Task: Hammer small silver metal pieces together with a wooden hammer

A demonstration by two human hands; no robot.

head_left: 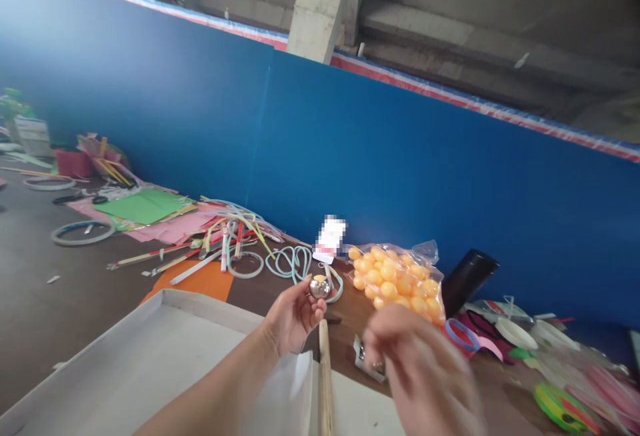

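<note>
Between the fingertips of my left hand [296,316] is a shiny silver ball [319,289], held above the brown table. My right hand [420,363] is smeared by motion, so whether it grips anything does not show. Partly behind its fingertips stands a small open white box [376,375] with shiny bits inside. A pale wooden stick [326,383] lies between the two hands. Below my left forearm is a large shallow white tray [200,301]. Beyond the right hand rests a clear bag of orange balls [387,276].
A blue partition [350,156] runs along the back. A phone [330,239] leans there, with a black cylinder [470,279] further right. Pale tubing [290,263], strips and green paper [147,206] cover the left. Pink and green items, including a tape measure-like disc [565,409], crowd the right.
</note>
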